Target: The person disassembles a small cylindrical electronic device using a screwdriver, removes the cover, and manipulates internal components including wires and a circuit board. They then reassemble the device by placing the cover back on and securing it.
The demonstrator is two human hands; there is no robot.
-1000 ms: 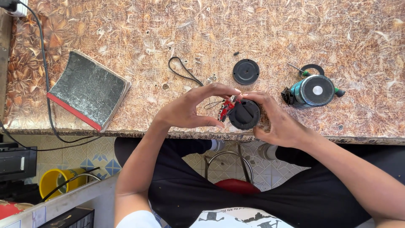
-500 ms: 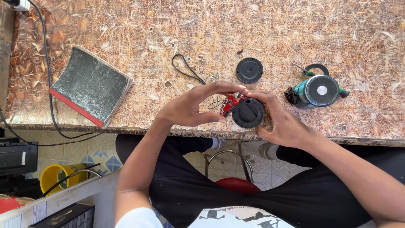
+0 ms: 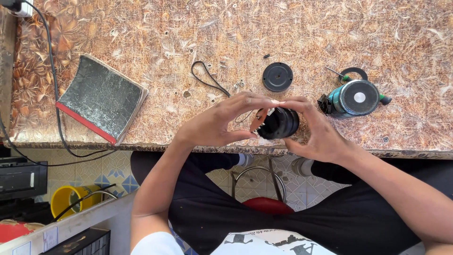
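Both hands [image 3: 264, 125] pinch round black ribbed speaker part [image 3: 279, 123].

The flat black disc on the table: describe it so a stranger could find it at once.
On the mottled brown table, look just beyond the fingertips of both hands. The flat black disc lies there alone, left of the teal cylindrical speaker; unlike the black part being held, it is thin and untouched.
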